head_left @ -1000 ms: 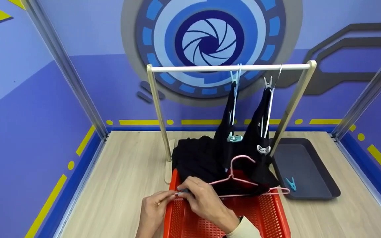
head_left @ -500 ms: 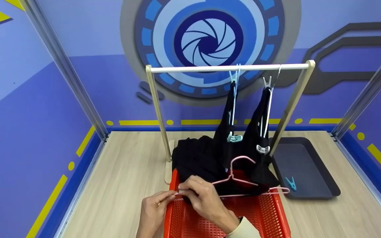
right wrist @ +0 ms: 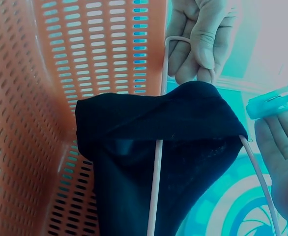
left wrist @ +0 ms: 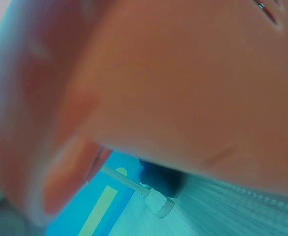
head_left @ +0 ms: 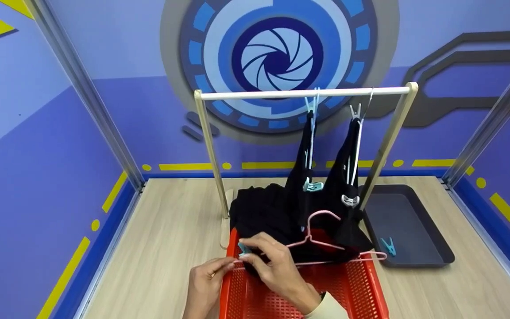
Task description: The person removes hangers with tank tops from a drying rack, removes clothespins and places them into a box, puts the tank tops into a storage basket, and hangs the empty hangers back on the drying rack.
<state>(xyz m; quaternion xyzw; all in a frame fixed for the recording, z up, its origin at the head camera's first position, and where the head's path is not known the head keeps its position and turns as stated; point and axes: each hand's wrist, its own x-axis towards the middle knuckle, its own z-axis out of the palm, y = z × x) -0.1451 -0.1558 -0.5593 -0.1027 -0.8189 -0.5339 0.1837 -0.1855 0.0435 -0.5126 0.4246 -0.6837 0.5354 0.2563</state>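
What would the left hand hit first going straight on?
Probably the black garment on the pink clothes hanger: it sits just ahead of the left hand in the right wrist view. Exact depth is unclear.

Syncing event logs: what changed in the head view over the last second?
The blue clip in the right hand, mostly hidden half a second ago, has come into plain view. Nothing visibly released. Unchanged: left hand pinching the pink hanger; loose clip in the gray tray.

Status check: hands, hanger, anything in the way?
Left hand pinches end of pink hanger. Right hand holds blue clip beside black cloth on hanger. Red basket underneath; no clear obstruction.
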